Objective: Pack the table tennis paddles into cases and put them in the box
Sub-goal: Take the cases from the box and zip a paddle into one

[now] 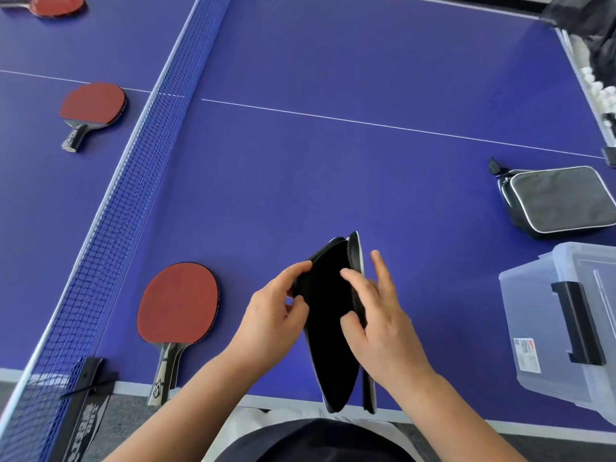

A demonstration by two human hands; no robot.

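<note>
1. We hold a black paddle case (328,315) above the near edge of the blue desk (333,168), its zipper undone and its mouth spread open.
2. Our left hand (271,320) pinches the left flap of the case between curled fingers and thumb.
3. Our right hand (376,321) grips the right flap, thumb inside the opening and fingers partly extended over the edge.
4. We cannot tell whether a paddle sits inside the case; the interior is plain black.
5. A red paddle (178,311) lies flat on the desk just left of our hands, its handle pointing toward us and reaching past the desk edge.
6. Beyond the net (133,175), a second red paddle (93,110) lies on the far half, and a third paddle (50,4) shows at the top left corner.
7. A closed grey-and-black case (556,200) rests on the desk at the right.
8. Just nearer us stands a clear plastic box (566,331) with a black latch, its lid on.
</note>
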